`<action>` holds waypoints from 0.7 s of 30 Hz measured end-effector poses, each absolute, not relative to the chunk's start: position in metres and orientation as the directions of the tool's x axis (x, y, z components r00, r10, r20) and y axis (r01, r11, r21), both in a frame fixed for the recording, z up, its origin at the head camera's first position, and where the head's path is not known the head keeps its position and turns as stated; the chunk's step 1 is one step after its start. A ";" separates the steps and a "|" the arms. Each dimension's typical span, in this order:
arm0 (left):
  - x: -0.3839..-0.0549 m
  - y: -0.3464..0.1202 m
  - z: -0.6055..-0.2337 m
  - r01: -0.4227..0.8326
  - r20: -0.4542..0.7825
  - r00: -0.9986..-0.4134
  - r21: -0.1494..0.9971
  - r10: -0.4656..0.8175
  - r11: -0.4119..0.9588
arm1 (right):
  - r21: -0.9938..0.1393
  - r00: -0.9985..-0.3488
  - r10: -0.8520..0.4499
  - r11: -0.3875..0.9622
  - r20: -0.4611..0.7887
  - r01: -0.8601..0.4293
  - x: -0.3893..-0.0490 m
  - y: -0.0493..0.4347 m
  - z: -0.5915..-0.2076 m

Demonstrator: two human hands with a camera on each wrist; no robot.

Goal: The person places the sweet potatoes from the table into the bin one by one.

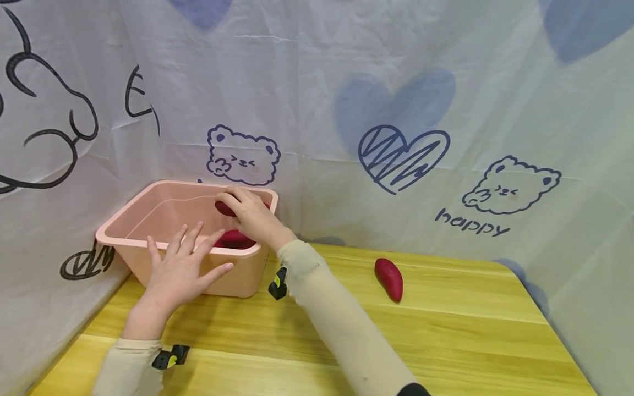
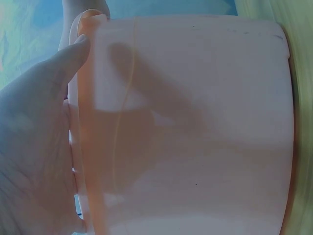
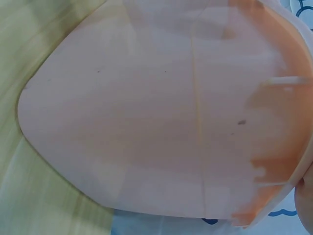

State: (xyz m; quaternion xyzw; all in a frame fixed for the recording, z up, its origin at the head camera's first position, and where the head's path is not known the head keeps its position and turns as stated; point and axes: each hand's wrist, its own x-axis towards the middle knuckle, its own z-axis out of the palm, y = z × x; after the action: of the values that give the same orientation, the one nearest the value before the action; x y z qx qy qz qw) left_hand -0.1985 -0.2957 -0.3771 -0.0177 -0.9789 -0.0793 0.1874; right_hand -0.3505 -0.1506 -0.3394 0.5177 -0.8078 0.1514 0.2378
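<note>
A pink plastic bin (image 1: 238, 278) stands at the left of the table, and its outer wall (image 2: 205, 122) fills most of both wrist views. My right hand (image 1: 255, 217) is over the bin's right end, gripping a dark red sweet potato (image 1: 225, 208) from above. Below that hand, another sweet potato (image 1: 235, 240) lies inside the bin, partly hidden by the near rim. My left hand (image 1: 180, 275) is at the bin's near side with its fingers spread over the rim, holding nothing. In the right wrist view only a sliver of the right hand (image 3: 305, 200) shows.
A single dark red sweet potato (image 1: 389, 279) lies on the wood-grain table (image 1: 446, 330), to the right of the bin. A white cloth (image 1: 317, 181) printed with bears and hearts hangs behind the table and along its left side.
</note>
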 end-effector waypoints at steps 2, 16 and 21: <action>-0.198 -0.295 -0.377 0.064 0.368 -0.930 0.149 0.005 0.987 | -0.015 -0.363 -0.758 0.424 0.541 -0.906 -0.351 -0.150 -0.340; -0.197 -0.295 -0.376 0.060 0.355 -0.935 0.154 0.002 0.986 | -0.025 -0.354 -0.736 0.417 0.578 -0.908 -0.353 -0.149 -0.343; -0.196 -0.294 -0.375 0.059 0.352 -0.936 0.155 0.001 0.986 | -0.041 -0.365 -0.737 0.418 0.569 -0.907 -0.352 -0.148 -0.342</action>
State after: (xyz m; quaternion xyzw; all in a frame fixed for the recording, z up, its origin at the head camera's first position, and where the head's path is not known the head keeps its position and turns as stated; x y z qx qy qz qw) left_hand -0.1964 -0.2944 -0.3749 -0.0154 -0.9805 -0.0817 0.1781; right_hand -0.3524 -0.1485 -0.3419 0.5094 -0.8069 0.1773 0.2409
